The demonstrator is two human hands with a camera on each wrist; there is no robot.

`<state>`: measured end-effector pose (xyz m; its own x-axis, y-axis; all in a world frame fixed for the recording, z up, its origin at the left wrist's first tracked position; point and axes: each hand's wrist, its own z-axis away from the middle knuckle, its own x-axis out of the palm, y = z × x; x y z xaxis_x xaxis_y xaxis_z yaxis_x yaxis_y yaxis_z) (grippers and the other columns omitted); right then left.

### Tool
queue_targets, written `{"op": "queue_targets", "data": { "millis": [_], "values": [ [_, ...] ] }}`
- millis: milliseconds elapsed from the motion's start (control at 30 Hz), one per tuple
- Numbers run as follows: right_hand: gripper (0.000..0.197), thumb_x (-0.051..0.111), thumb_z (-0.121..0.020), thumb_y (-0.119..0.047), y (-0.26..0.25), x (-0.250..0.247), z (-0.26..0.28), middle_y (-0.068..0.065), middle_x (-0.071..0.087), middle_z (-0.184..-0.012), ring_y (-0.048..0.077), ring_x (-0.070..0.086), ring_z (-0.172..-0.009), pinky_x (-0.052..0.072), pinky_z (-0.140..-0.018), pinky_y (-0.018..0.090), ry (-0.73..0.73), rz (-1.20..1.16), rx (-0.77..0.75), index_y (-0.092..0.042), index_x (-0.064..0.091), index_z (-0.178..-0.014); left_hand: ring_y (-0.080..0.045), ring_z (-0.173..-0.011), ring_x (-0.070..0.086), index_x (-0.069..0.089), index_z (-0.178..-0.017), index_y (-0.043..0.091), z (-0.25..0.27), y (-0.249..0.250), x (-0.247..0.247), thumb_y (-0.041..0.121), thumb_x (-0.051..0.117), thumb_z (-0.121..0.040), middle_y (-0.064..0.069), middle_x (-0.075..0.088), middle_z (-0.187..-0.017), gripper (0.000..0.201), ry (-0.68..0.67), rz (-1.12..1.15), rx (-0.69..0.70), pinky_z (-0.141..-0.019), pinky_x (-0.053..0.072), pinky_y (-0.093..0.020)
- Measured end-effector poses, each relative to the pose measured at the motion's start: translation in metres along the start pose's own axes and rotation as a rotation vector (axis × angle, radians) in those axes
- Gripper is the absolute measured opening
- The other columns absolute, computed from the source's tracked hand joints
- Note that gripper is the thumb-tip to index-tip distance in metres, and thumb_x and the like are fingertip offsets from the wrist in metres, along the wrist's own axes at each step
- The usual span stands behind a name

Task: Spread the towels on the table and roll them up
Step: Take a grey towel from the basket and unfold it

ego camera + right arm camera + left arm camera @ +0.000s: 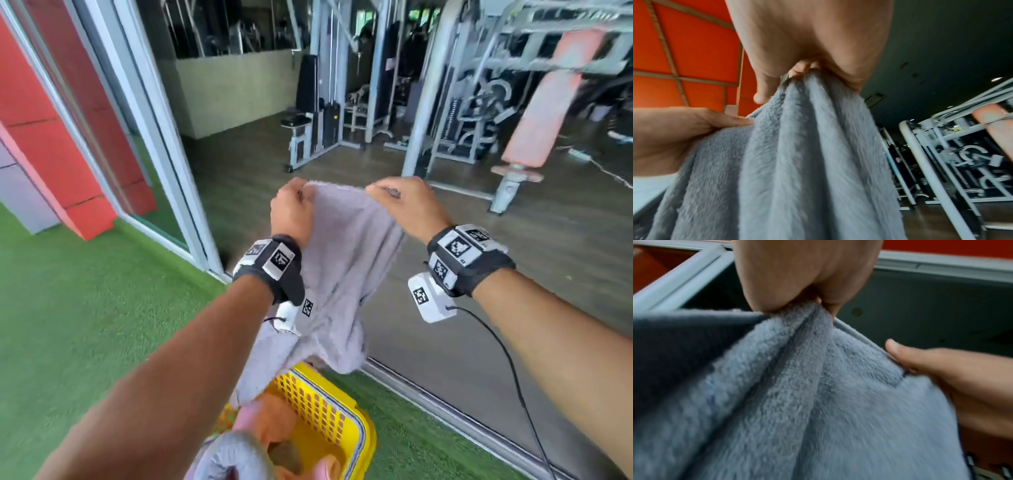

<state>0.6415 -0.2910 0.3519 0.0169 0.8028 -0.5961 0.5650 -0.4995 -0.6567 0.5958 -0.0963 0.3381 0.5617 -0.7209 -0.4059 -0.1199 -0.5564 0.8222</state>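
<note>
A grey towel (342,260) hangs in the air in front of me, held by its top edge. My left hand (291,205) pinches the upper left corner and my right hand (404,202) pinches the upper right part. In the left wrist view my left hand (807,301) grips bunched grey towel (797,394), with the right hand (931,366) beside it. The right wrist view has my right hand (803,71) gripping the towel (797,154). The towel's lower end trails down to the yellow basket (329,411). No table is in view.
The yellow basket stands on green turf (85,325) below my arms, holding pink, orange and grey towels (274,431). A sliding door track (445,411) runs behind it. Beyond lie a wooden gym floor and weight machines (462,102). An orange wall (51,102) is at left.
</note>
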Motion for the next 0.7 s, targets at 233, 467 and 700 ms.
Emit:
{"op": "queue_targets", "data": {
  "millis": [233, 467, 700],
  "values": [
    [0.046, 0.064, -0.086, -0.047, 0.015, -0.111, 0.105, 0.004, 0.051, -0.070, 0.014, 0.048, -0.069, 0.042, -0.068, 0.037, 0.042, -0.126, 0.241, -0.003, 0.060, -0.073, -0.015, -0.059, 0.033, 0.046, -0.051, 0.017, 0.034, 0.136, 0.042, 0.033, 0.049, -0.080, 0.006, 0.036, -0.054, 0.033, -0.493, 0.134, 0.349, -0.057, 0.031, -0.027],
    [0.032, 0.064, -0.086, -0.030, 0.026, -0.166, 0.165, 0.013, 0.055, -0.093, 0.024, 0.051, -0.086, 0.043, -0.080, 0.040, 0.174, -0.577, 0.324, -0.001, 0.060, -0.100, -0.014, -0.061, 0.040, 0.056, -0.067, 0.002, 0.087, 0.214, 0.127, 0.014, 0.055, -0.091, -0.004, 0.046, -0.064, 0.027, -0.747, -0.035, 0.584, -0.060, 0.031, -0.026],
    [0.029, 0.064, -0.089, -0.030, 0.053, -0.218, 0.191, 0.009, 0.045, -0.072, 0.020, 0.038, -0.069, 0.029, -0.061, 0.030, 0.415, -0.589, 0.319, -0.011, 0.058, -0.069, -0.002, -0.044, 0.030, 0.040, -0.054, 0.016, 0.119, 0.246, 0.186, 0.016, 0.059, -0.092, 0.004, 0.033, -0.054, 0.043, -0.836, 0.060, 0.560, -0.049, 0.024, -0.021]
  ]
}}
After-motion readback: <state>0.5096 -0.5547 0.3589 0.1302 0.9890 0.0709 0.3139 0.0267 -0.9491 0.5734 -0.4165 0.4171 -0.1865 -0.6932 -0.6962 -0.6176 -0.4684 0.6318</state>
